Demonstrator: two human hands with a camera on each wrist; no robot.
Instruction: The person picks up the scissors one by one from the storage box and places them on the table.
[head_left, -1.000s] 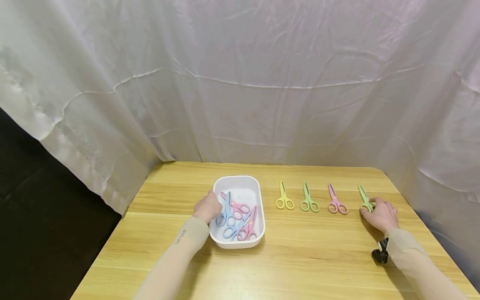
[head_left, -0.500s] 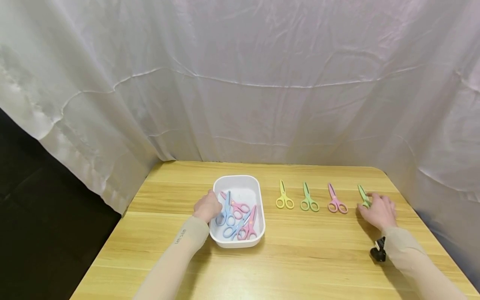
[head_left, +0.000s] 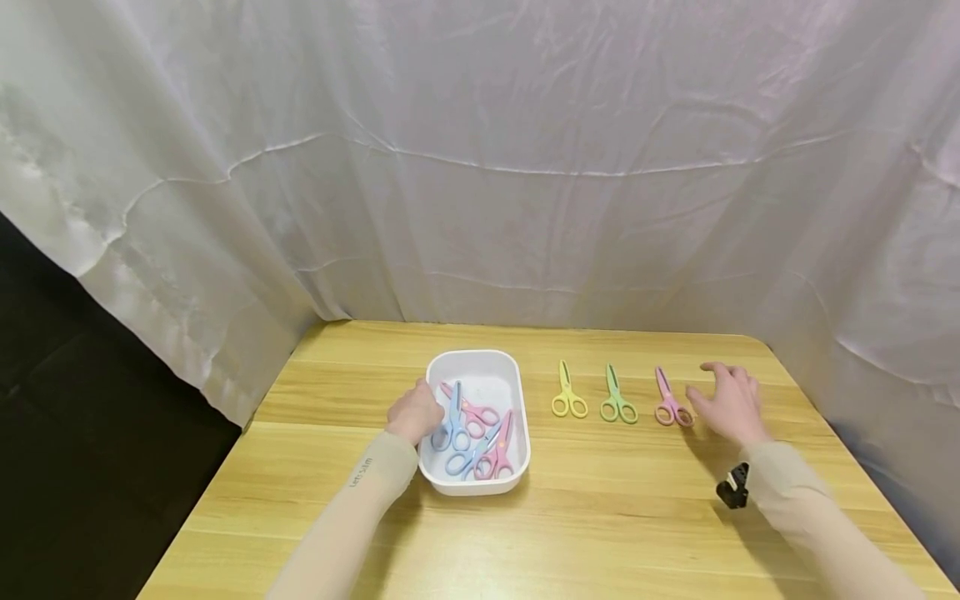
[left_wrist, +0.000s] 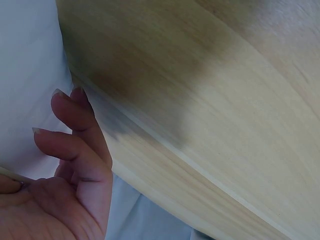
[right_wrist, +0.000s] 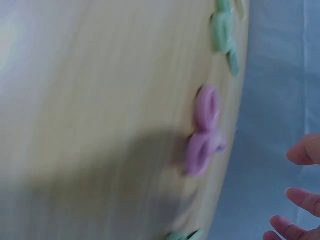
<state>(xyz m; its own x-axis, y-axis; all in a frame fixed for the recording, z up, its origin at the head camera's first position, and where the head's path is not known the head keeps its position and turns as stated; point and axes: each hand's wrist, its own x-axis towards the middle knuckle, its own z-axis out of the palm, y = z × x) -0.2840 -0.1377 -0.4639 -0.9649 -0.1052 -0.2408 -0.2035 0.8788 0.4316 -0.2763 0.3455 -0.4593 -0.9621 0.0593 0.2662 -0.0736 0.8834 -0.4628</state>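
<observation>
My left hand (head_left: 414,414) grips the left rim of a white plastic container (head_left: 480,487). In the left wrist view its curled fingers (left_wrist: 77,150) lie against the outer wall (left_wrist: 25,65). Blue scissors (head_left: 455,408) and pink scissors (head_left: 505,437) lie jumbled inside. My right hand (head_left: 729,407) hovers above the table with fingers apart, holding nothing, just right of purplish-pink scissors (head_left: 663,383). Behind that hand, the rightmost green scissors are hidden in the head view; a bit of green scissors (right_wrist: 181,235) shows at the right wrist view's bottom edge.
Left of the purplish-pink pair, green scissors (head_left: 613,387) and yellow scissors (head_left: 566,385) lie in a spaced row, blades pointing away. The wooden table (head_left: 600,517) is backed by a pale curtain (head_left: 525,242). A black camera (head_left: 732,486) sits at my right wrist.
My right hand has let go of the rightmost green scissors, lifted and moved left toward the purplish-pink pair, fingers spreading. My left hand and the container have stayed put.
</observation>
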